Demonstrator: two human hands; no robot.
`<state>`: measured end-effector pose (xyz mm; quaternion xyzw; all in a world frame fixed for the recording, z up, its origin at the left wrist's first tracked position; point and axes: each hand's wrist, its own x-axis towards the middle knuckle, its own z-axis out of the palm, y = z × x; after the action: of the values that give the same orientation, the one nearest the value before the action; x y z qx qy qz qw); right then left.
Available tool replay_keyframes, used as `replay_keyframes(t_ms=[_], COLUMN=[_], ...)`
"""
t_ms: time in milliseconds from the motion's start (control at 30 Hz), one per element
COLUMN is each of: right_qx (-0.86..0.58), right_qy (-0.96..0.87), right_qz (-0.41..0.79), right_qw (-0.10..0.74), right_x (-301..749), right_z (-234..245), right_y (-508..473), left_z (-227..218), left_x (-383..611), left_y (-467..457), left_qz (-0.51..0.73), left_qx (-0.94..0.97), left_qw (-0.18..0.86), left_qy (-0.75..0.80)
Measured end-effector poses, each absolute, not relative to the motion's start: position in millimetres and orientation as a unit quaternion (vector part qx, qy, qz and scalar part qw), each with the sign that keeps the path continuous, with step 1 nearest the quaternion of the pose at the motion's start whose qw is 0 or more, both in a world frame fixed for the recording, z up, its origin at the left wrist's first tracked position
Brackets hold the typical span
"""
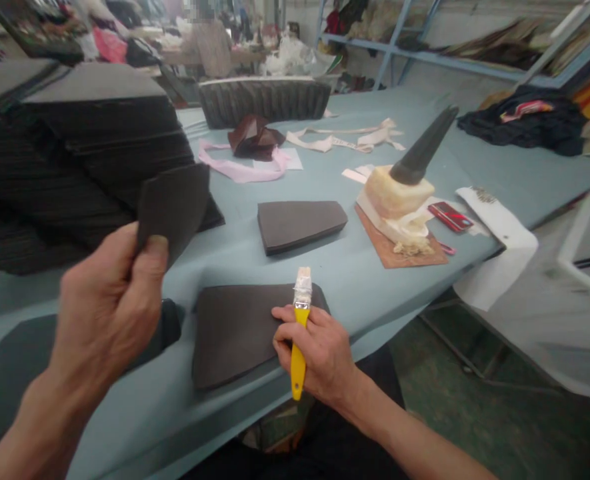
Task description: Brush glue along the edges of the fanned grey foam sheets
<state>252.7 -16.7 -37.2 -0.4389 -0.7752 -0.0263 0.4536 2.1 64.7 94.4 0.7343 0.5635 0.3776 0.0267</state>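
Raised at the left, my left hand grips a thin dark sheet piece between thumb and fingers. My right hand is closed around a paintbrush with a yellow handle; its pale, caked bristles point away from me. Under the right hand's fingers lies a dark panel with rounded corners, flat on the table. Beyond it sits a smaller stack of dark tapered pieces. A whitish glue-smeared block with a dark cone-shaped object on top stands on a brown board.
Tall stacks of dark sheets fill the left of the blue-green table cover. Farther back are a row of dark pieces, a pink strip and pale ribbons. A red phone-like object lies near the right edge.
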Motion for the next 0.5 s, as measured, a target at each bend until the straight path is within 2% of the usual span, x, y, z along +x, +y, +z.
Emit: replay_keyframes(t_ms=[67,267,500], right_qx=[-0.443,-0.430,-0.423], right_qy=[-0.767,-0.755,-0.755], right_qz=[-0.025,-0.024,-0.038], right_qw=[0.464,0.494,0.498], right_x=[250.7,249.5,250.9], right_z=[-39.6,-38.2,-42.4], right_y=[-16.4,-12.0,-9.9], left_z=[100.0,100.3,83.5], left_x=[31.6,108.4,163.4], left_y=[88.5,152.5,184.3], left_qz=[0.353,0.295,0.212], left_qx=[0.770,0.866,0.904], left_qw=[0.060,0.041,0.056], left_qy=[0.528,0.401,0.367])
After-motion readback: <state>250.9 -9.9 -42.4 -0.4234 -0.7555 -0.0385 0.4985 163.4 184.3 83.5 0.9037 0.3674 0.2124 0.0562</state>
